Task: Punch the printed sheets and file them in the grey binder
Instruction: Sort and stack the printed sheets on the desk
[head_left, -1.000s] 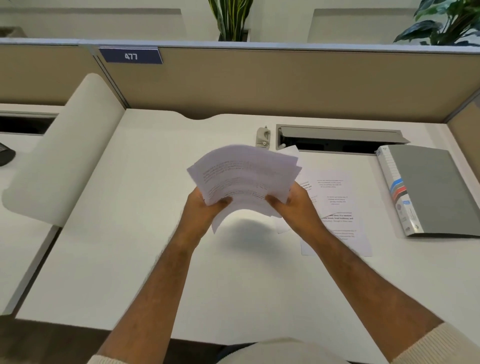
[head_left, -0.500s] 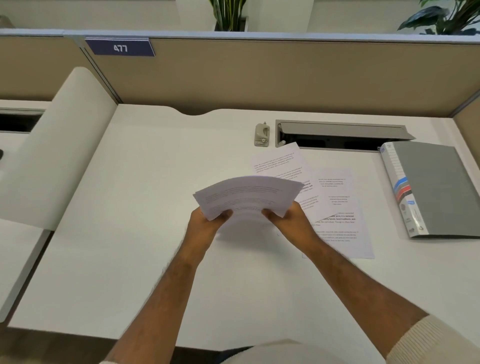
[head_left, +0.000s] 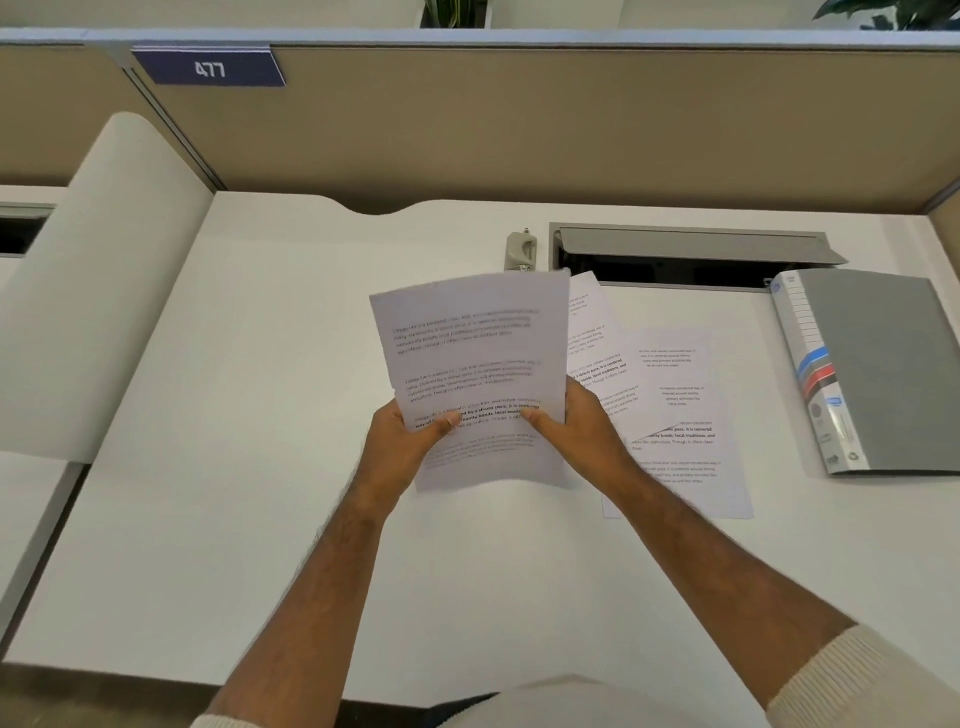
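- We find the left hand (head_left: 410, 441) and right hand (head_left: 576, 431) each gripping the stack (head_left: 478, 374) by its lower corners, thumbs on top, likely to square it for punching.
- More sheets (head_left: 675, 415) lie loose on the desk (head_left: 234, 467), just right of the right hand.
- The binder (head_left: 883, 369) lies closed, well apart at far right.

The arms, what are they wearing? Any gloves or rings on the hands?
Both forearms are bare. Cream ribbed knit sleeves are pushed up, the right sleeve cuff showing clearly and only a sliver of the left sleeve cuff. The left hand and right hand wear no gloves; no rings or watch show.
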